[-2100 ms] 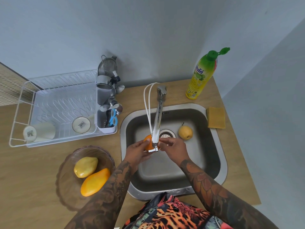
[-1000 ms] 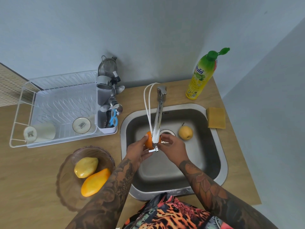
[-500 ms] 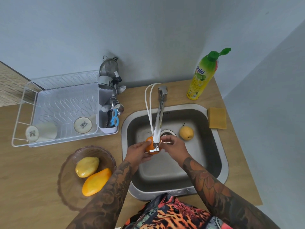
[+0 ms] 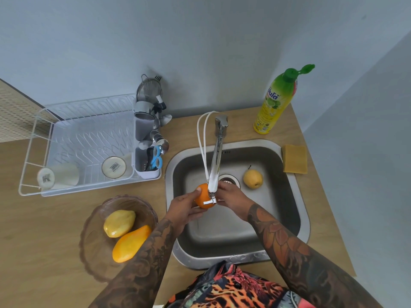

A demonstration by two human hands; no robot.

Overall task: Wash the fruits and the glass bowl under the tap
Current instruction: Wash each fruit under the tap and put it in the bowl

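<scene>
An orange sits under the tap spout over the steel sink. My left hand grips the orange from the left. My right hand touches its right side, fingers partly hidden behind the spout. A yellow pear lies in the sink beside the drain. The brownish glass bowl stands on the counter to the left, with a yellow mango and an orange mango in it.
A white dish rack with two cups and a cutlery holder stands at the back left. A green-yellow dish soap bottle and a yellow sponge are right of the tap. Walls close in behind and on the right.
Both hands have kept turning the orange under the spout, shifting it slightly. The pear, bowl and mangoes have not moved.
</scene>
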